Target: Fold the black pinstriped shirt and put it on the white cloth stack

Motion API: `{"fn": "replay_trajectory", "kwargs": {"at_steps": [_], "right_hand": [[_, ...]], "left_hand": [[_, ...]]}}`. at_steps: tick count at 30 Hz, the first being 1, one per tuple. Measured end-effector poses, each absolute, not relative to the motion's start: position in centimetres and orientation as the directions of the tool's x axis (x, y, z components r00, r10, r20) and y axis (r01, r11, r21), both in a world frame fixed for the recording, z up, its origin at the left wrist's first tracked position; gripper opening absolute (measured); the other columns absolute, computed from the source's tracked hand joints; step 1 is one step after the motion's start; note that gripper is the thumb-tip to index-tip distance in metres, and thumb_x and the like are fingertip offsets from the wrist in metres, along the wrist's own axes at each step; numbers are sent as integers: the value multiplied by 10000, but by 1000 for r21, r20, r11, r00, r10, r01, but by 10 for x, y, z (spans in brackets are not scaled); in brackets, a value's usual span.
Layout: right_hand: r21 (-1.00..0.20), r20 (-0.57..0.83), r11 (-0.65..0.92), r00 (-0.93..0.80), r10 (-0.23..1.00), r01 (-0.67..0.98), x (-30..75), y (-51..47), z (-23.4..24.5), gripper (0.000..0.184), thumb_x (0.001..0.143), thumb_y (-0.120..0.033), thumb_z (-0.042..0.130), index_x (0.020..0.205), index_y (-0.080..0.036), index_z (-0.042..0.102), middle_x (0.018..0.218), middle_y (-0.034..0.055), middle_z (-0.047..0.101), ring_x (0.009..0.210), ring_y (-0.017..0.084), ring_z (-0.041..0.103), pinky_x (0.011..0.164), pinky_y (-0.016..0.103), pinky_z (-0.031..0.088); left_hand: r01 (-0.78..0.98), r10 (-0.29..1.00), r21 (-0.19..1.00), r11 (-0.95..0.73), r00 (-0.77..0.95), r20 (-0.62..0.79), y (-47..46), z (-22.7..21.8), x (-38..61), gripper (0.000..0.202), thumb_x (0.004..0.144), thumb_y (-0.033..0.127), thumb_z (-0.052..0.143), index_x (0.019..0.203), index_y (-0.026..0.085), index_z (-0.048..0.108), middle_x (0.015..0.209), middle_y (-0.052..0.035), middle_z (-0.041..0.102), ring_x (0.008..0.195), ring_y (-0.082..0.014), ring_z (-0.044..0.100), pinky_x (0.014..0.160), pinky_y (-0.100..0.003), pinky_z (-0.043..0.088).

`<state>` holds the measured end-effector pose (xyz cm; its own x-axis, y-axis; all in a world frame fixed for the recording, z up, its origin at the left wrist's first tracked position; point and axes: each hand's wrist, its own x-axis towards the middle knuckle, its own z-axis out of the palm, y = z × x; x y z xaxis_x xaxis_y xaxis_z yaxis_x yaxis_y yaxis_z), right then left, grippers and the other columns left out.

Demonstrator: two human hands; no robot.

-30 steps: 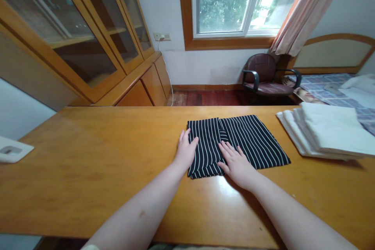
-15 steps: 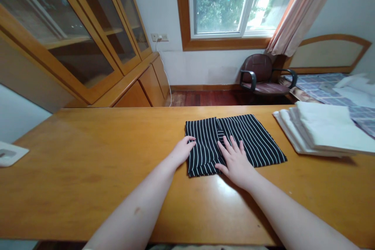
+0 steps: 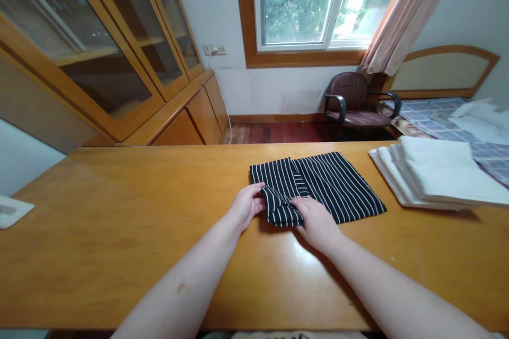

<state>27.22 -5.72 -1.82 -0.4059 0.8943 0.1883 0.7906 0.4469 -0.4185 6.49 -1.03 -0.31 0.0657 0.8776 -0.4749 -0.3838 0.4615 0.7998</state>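
A black cloth with white stripes (image 3: 338, 185), partly folded over itself, lies on the wooden table (image 3: 139, 233). My left hand (image 3: 247, 205) pinches the near-left part of the cloth, its fingers at the left edge. My right hand (image 3: 316, 221) grips the near edge, thumb under the fabric and fingers curled on top. Between the two hands, the near-left corner is raised and bends up off the table. The cloth's right part stays flat.
To the right, a stack of folded white cloths (image 3: 433, 172) rests on the table. A small white object (image 3: 16, 212) sits at the far left. Beyond the table are a brown armchair (image 3: 352, 100), a bed (image 3: 437, 114) and a glass-door cabinet (image 3: 127, 42).
My right hand has gone from lying flat with spread fingers to gripping the near edge. My left hand has closed on the cloth, and the near-left corner has lifted and bent upward.
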Motion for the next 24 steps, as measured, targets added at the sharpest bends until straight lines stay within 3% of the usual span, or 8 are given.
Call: {"fn": "replay_trajectory", "kwargs": {"at_steps": [3,6,9,12,16,19,22,24], "right_hand": [[-650,137,313,-298,945,693,283,-52,-14,345,737,-153,482,1043,-193,638,1025,59,680,969,224,602,883,362,437],[-860,92,142,-124,988,491,293,-44,-15,213,770,-231,471,867,-181,655,841,33,685,818,210,605,735,311,449],[-974,51,44,25,998,223,301,-35,-21,152,713,-277,533,727,-164,633,726,18,658,749,203,575,692,293,431],[-1000,-21,-22,56,998,10,304,-30,-26,104,645,-256,571,675,-169,618,698,2,648,720,189,557,695,289,428],[-982,-124,-112,65,990,-154,304,-30,-27,82,606,-237,586,661,-186,619,682,-8,657,702,189,571,674,287,441],[-931,-252,-216,89,964,-296,301,-32,-24,103,573,-225,588,665,-192,620,631,-9,655,641,192,587,614,291,461],[-858,-382,-294,141,914,-421,298,-33,-19,133,535,-218,598,664,-192,618,600,-5,659,584,196,600,561,300,478],[-824,-432,-316,160,888,-471,297,-34,-16,131,521,-220,592,646,-188,612,593,7,665,575,205,613,553,313,493]], "left_hand": [[-271,913,873,405,77,-400,-7,-3,59,408,774,283,549,1163,160,546,741,-25,618,438,-84,540,383,-187,396],[-201,966,948,247,-32,-258,3,-8,48,448,768,334,528,1187,175,528,706,11,591,360,-41,403,322,-156,263],[-170,956,976,138,-236,-176,17,-15,34,412,728,275,515,1126,176,559,781,3,609,423,-36,425,362,-143,288],[-104,928,987,120,-341,-149,30,-21,22,390,692,197,484,1063,166,602,962,-48,641,521,-45,500,440,-152,368],[210,982,968,138,-156,-106,35,-30,12,468,664,127,511,1118,145,621,1112,-104,641,729,-122,612,678,-252,493],[486,993,872,-66,119,8,31,-32,10,655,671,162,612,1315,162,495,1288,-134,544,1000,-212,605,938,-366,439],[569,926,762,-308,363,103,26,-29,11,917,652,305,722,1449,234,274,1503,-112,275,1311,-284,370,1085,-438,292],[576,888,723,-382,444,116,24,-26,14,928,646,397,742,1443,264,285,1537,-86,186,1385,-294,224,1118,-464,223]]}}
